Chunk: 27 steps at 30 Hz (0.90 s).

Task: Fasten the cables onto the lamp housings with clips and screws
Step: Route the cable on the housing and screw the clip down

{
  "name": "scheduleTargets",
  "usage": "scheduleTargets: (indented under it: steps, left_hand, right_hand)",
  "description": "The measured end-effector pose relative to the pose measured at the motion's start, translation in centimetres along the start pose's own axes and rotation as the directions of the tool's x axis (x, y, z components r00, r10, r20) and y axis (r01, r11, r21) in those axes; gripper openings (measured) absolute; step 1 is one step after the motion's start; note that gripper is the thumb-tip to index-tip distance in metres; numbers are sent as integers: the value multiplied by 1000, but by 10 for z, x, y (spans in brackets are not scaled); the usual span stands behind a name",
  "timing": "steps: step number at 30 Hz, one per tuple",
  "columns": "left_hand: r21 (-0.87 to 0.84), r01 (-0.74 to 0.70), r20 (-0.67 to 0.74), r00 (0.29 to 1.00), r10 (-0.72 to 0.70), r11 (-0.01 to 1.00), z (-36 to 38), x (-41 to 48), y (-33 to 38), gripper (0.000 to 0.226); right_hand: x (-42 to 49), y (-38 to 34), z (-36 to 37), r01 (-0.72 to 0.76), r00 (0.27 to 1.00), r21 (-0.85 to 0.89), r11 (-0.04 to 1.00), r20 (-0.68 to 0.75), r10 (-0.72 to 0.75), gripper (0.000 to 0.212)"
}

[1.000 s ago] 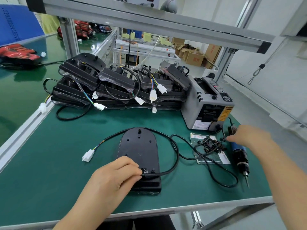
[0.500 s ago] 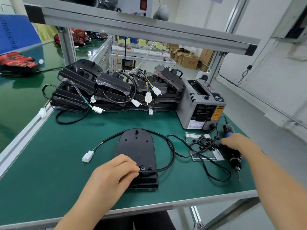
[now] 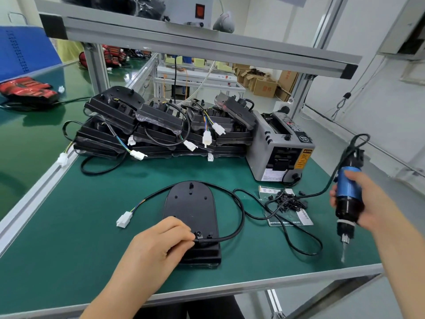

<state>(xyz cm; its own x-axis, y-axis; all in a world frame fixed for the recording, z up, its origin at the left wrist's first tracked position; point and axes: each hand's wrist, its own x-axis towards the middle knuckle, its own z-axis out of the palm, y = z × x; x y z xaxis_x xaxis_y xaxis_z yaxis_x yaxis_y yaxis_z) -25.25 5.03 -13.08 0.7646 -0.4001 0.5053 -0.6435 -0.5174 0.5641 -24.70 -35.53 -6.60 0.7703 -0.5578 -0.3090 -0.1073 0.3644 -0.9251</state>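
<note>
1. The green-matted workbench (image 3: pixel 69 238) carries all the parts.
2. A stack of black plastic lamp housings (image 3: pixel 161 132) lies along the back. I cannot tell whether their leads are clipped yet.
3. The black oval lamp housing (image 3: pixel 190 208) lies flat, back up, near the front edge, within easy reach.
4. The left hand (image 3: pixel 161 245), fingers curled, pinches the thin black cable (image 3: pixel 239 215) down at the housing's lower end, apparently to keep it seated for fastening.
5. The right hand (image 3: pixel 372 203) is wrapped round a blue-and-black electric screwdriver (image 3: pixel 348 194). It holds the tool upright, bit down, well to the right of the housing.
6. A loose pile of small black clips and screws (image 3: pixel 287 200) sits on a printed bag between the housing and the driver.
7. A small black clip (image 3: pixel 203 241) straddles the cable. A screw head (image 3: pixel 198 233) shows above it, but how deep it sits is unclear, and the driver bit is blurred.
</note>
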Motion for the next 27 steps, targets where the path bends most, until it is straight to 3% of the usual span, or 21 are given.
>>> scheduleTargets:
  steps: [5,10,14,16,18,22,27]
  left_hand:
    - [-7,-6,-1,1000,6,1000,0,-1,-2,4]
    - [-8,-7,12,1000,7,1000,1,-1,-2,5]
    - [-21,2,20,1000,-2,1000,0,-1,-2,5]
    - [-25,6,16,1000,-6,1000,0,-1,-1,4]
    - [-21,4,13,1000,-4,1000,0,0,-1,3]
    - [-17,-7,5,1000,7,1000,1,1,-1,4]
    - [-21,-9,0,1000,9,1000,2,1,-3,4]
  right_hand:
    - [-43,-8,23,8,991,-125,992,131,9,26]
    - [-71,-6,48,58,941,51,997,332,-72,42]
    - [-92,-8,79,98,852,160,982,497,-166,22]
    - [-100,-6,96,101,816,193,976,546,-192,29]
    - [-107,0,116,146,815,226,963,524,-246,40]
    - [-113,20,156,262,818,329,907,423,-390,20]
    - [-113,44,188,326,803,393,860,365,-471,19]
